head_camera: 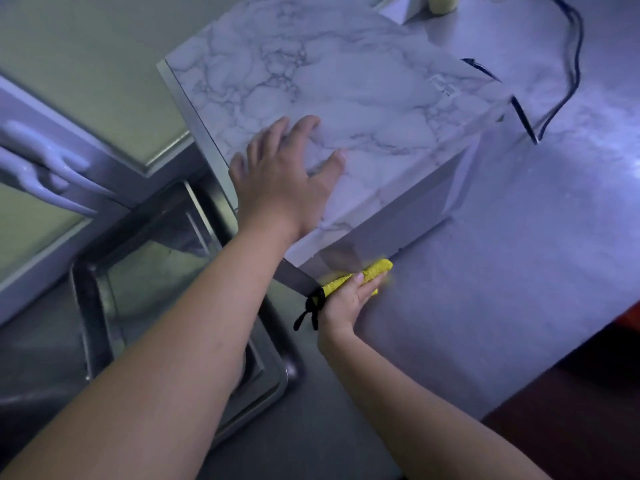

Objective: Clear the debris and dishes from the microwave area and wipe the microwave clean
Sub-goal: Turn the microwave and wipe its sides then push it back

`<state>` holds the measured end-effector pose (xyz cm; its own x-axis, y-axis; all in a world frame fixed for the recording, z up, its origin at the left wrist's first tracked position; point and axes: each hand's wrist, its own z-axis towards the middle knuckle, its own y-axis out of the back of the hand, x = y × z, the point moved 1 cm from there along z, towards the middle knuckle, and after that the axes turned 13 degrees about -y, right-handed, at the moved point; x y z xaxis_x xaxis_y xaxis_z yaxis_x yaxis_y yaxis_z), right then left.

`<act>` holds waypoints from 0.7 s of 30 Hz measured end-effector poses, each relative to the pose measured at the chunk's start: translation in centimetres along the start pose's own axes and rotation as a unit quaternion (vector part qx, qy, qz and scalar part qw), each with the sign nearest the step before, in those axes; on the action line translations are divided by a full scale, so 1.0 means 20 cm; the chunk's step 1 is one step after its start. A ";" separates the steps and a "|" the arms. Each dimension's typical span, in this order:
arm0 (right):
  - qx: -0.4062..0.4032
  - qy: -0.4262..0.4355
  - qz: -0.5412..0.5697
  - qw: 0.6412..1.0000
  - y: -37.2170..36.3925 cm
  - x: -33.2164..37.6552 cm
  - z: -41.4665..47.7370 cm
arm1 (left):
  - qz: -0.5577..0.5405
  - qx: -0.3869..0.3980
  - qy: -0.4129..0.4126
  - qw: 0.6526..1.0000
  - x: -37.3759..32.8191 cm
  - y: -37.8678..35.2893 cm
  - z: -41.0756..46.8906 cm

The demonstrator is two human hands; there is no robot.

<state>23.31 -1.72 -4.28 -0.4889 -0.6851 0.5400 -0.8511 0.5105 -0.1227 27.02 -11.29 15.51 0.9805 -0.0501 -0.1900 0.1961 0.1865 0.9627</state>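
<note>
Left hand [284, 178]: released, fingers spread flat on the marble-patterned microwave [346, 81] top beneath it. Right hand [346, 303]: grasping yellow cloth [374, 270], pressed against the microwave's lower edge, on the counter [502, 271]. Sink [104, 282]: left of both forearms.

A kitchen: steel sink [104, 289] set in a counter [519, 271] beside a microwave [346, 98].
</note>
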 end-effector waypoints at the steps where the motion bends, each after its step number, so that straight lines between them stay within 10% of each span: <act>1: 0.018 -0.029 -0.001 0.999 0.00 -0.01 -0.04 | 0.000 0.001 0.000 1.000 0.00 0.00 0.00; 10: 0.203 -0.340 0.043 0.917 0.26 0.13 -0.12 | -0.007 0.006 0.000 1.000 0.01 0.00 0.00; 21: 0.387 -0.268 0.055 0.881 0.80 0.35 -0.21 | 0.019 0.031 -0.007 0.999 0.02 -0.01 0.02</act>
<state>7.02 3.93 1.04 -0.4212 -0.9058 0.0448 -0.5676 0.2248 -0.7920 27.43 -11.67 15.26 0.9870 -0.0572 -0.1501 0.1563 0.1266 0.9796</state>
